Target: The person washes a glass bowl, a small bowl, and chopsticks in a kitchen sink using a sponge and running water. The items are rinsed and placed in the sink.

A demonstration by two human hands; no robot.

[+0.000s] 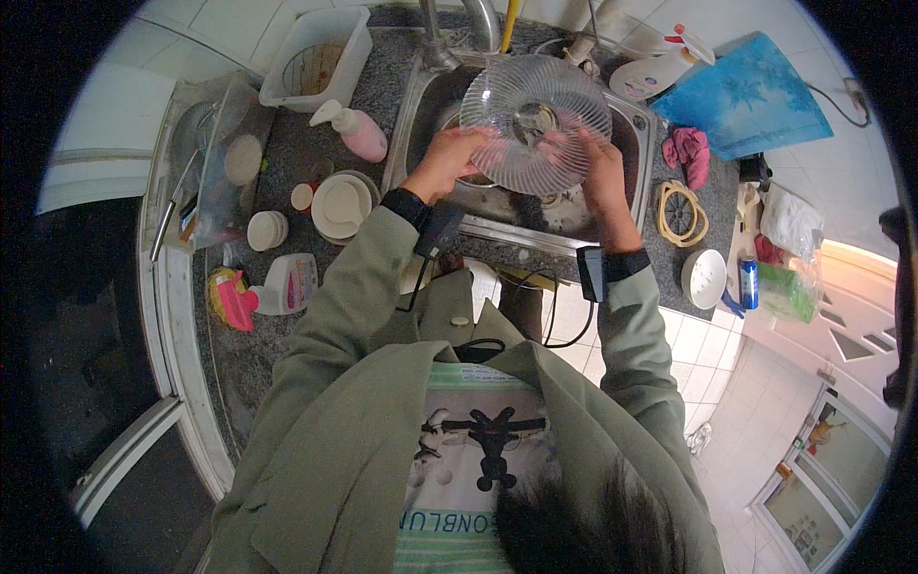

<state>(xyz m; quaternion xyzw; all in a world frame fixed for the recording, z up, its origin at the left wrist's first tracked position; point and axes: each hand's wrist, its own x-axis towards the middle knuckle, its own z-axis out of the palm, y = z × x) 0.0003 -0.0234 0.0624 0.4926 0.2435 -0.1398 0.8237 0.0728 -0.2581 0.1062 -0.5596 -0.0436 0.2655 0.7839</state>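
Note:
A clear, ribbed plastic or glass dish (534, 122) is held over a stainless steel sink (495, 226). My left hand (452, 161) grips its left edge, with the fingers partly seen through the ribs. My right hand (601, 179) grips its right edge, fingers likewise behind the clear material. Under the dish lies a metal vessel, mostly hidden; only part of its rim shows near my left hand. The faucet (439, 54) rises at the sink's back edge. The bottom of the sink looks wet and bears dark marks.
Left of the sink stand a pink pump bottle (358, 133), stacked bowls and plates (343, 208), a white spray bottle (287, 283) and a plastic tub (315, 61). On the right are a pink cloth (688, 156), a yellow-rimmed slicer (681, 214), a white bowl (703, 278) and a blue board (749, 100).

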